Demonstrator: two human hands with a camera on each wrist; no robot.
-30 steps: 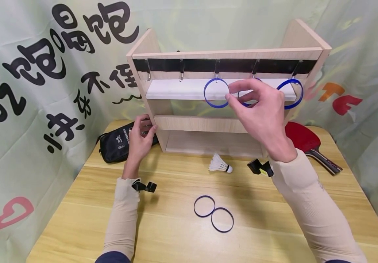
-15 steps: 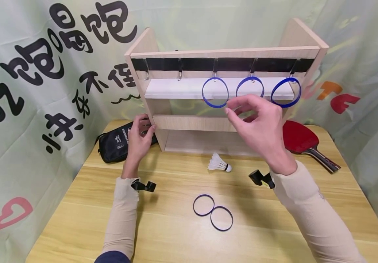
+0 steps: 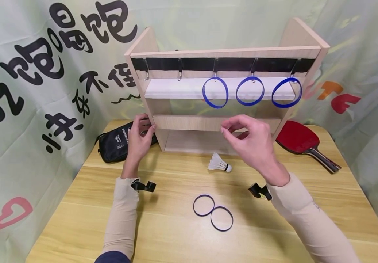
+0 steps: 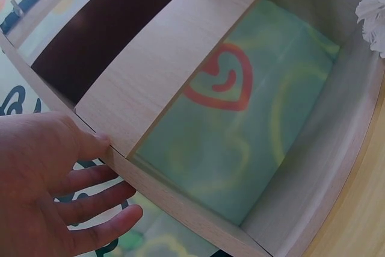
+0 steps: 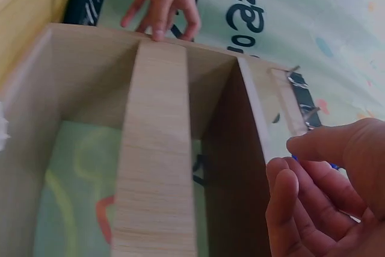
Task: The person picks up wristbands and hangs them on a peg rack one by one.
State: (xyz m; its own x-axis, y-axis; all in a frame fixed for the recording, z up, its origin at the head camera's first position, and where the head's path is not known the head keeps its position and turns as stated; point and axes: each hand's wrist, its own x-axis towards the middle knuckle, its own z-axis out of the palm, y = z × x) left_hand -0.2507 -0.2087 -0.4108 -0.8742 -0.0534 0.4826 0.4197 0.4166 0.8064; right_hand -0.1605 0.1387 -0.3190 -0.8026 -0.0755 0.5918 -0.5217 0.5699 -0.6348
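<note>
Head view showed us the right hand (image 3: 253,140) holding nothing, its fingers loosely curled with thumb and forefinger tips close together, in front of the wooden rack (image 3: 189,123). Above those tips hung a first blue ring (image 3: 216,107); up to their right came a second blue ring (image 3: 249,105) and, farther over, a third blue ring (image 3: 286,106). Well to the left, the left hand (image 3: 139,140) rested at the rack's side edge, fingers relaxed, thumb touching the wood.

We judged one hanging finished and the right hand between rings. Next, we thought, it needed to drop past the shuttlecock (image 3: 218,162) to the two dark rings (image 3: 222,230) lying flat below the grip, pinch one by its thin band, and raise it to the bare hook (image 3: 180,71) up and left of the fingertips.

We could not tell how securely the rings sat at their hook tips, nor whether the two loose rings touched or only nearly did. The left fingertips were partly hidden by the side panel in this view, and blue slivers behind the right fingers in the right wrist view were too slight to assign.
</note>
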